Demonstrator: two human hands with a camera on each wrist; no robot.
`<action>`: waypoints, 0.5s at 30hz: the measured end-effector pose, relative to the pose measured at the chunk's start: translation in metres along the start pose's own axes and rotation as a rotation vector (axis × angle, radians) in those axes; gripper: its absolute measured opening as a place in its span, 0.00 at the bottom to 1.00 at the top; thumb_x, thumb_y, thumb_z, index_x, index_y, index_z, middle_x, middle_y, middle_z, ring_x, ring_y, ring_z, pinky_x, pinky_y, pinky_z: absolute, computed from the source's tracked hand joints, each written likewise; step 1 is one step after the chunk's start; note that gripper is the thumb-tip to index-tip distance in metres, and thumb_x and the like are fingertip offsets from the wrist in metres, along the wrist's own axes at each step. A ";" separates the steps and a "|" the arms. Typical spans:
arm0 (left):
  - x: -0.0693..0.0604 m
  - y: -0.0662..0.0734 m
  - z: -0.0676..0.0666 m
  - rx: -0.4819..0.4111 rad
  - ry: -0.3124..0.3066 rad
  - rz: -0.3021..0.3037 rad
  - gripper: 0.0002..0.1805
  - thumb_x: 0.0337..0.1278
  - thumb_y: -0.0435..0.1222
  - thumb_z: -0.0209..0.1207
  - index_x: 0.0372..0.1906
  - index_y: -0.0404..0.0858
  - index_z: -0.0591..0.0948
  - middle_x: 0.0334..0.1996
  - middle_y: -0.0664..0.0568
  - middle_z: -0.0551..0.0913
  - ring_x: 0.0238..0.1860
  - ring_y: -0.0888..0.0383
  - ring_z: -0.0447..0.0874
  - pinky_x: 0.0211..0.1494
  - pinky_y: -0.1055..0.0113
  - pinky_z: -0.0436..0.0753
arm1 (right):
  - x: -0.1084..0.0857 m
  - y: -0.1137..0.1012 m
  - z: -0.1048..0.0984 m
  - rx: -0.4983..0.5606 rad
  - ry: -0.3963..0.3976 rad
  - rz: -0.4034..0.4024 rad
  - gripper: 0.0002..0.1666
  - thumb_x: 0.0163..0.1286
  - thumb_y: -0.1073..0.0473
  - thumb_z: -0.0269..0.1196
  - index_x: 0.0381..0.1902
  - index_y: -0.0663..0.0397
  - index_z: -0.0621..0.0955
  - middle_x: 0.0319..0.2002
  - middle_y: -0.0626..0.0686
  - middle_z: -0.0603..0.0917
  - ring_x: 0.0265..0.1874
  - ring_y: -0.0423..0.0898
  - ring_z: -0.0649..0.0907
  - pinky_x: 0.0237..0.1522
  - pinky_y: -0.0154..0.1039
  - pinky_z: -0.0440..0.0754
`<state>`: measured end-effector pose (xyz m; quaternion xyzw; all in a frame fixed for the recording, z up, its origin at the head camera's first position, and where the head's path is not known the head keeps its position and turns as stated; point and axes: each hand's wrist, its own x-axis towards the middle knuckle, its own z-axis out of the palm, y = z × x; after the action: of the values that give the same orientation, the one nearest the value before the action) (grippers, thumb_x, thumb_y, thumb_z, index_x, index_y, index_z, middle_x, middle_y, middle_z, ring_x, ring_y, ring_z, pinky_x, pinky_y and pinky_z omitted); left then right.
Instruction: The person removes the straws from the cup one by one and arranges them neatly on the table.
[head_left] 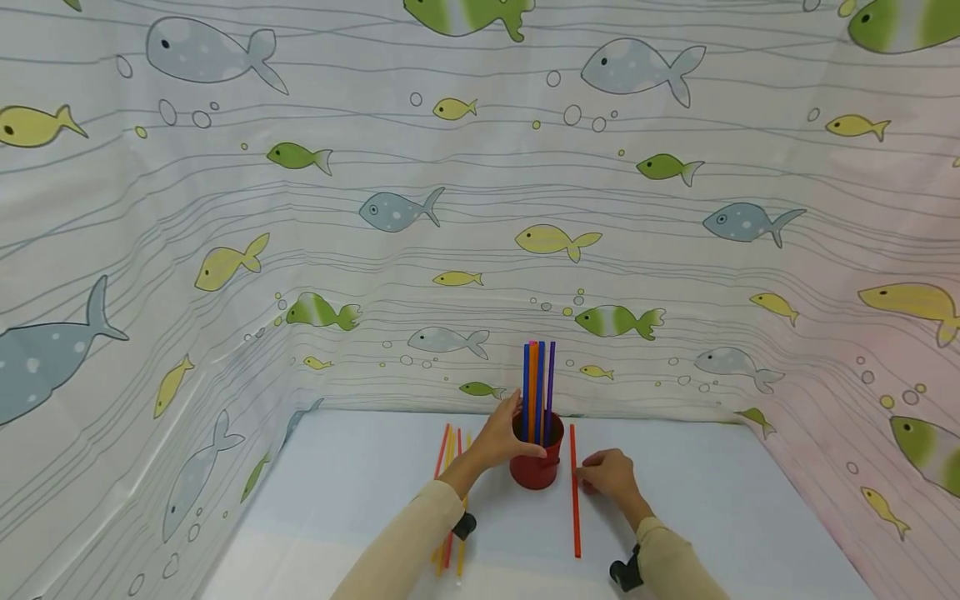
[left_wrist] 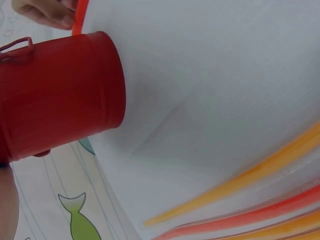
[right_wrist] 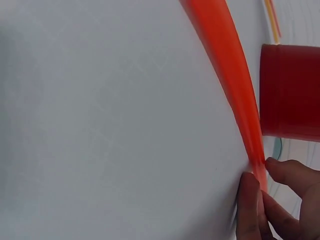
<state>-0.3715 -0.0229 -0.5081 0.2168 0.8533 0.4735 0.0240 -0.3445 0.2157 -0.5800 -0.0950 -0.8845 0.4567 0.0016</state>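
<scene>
A small red bucket [head_left: 535, 472] with side handles stands upright on the white table and holds several blue, orange and purple straws [head_left: 533, 392]. My left hand [head_left: 497, 435] grips the bucket near its rim, the thumb across the front. In the left wrist view the bucket [left_wrist: 65, 95] fills the left side, and only a bit of that hand shows. Right of the bucket, an orange-red straw [head_left: 575, 500] lies lengthwise on the table. My right hand [head_left: 609, 473] pinches it; in the right wrist view thumb and finger are on either side of the straw [right_wrist: 230, 75].
Several yellow, orange and red straws [head_left: 460, 550] lie on the table left of the bucket, partly under my left forearm. A fish-patterned curtain [head_left: 480, 250] surrounds the table [head_left: 690, 492] at the back and sides.
</scene>
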 end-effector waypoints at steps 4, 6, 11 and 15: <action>0.000 0.000 0.000 -0.007 0.002 -0.001 0.66 0.37 0.48 0.78 0.77 0.37 0.48 0.70 0.44 0.64 0.69 0.49 0.65 0.68 0.55 0.69 | -0.001 -0.001 0.001 0.001 0.007 -0.004 0.13 0.52 0.62 0.75 0.32 0.65 0.85 0.21 0.51 0.83 0.17 0.44 0.83 0.22 0.36 0.83; 0.000 0.001 0.000 -0.008 0.002 -0.003 0.66 0.37 0.48 0.78 0.77 0.37 0.48 0.70 0.44 0.64 0.69 0.50 0.65 0.68 0.55 0.69 | -0.002 -0.003 0.001 -0.011 0.003 -0.007 0.14 0.51 0.62 0.75 0.32 0.65 0.85 0.21 0.51 0.83 0.17 0.44 0.83 0.22 0.36 0.83; -0.001 -0.001 0.000 -0.010 0.011 0.003 0.65 0.37 0.48 0.78 0.77 0.37 0.49 0.70 0.44 0.65 0.68 0.49 0.65 0.67 0.55 0.69 | -0.005 -0.009 0.003 -0.045 -0.017 -0.020 0.16 0.51 0.60 0.76 0.32 0.65 0.85 0.21 0.51 0.83 0.18 0.44 0.82 0.23 0.37 0.83; -0.001 -0.002 0.000 -0.017 0.007 0.004 0.66 0.36 0.49 0.78 0.77 0.37 0.49 0.70 0.44 0.64 0.69 0.49 0.65 0.67 0.55 0.69 | -0.005 -0.009 0.005 -0.059 -0.018 -0.006 0.14 0.52 0.61 0.75 0.33 0.65 0.85 0.21 0.51 0.83 0.19 0.44 0.81 0.25 0.37 0.83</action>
<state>-0.3715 -0.0241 -0.5097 0.2167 0.8488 0.4818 0.0218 -0.3420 0.2055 -0.5752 -0.0885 -0.8979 0.4311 -0.0078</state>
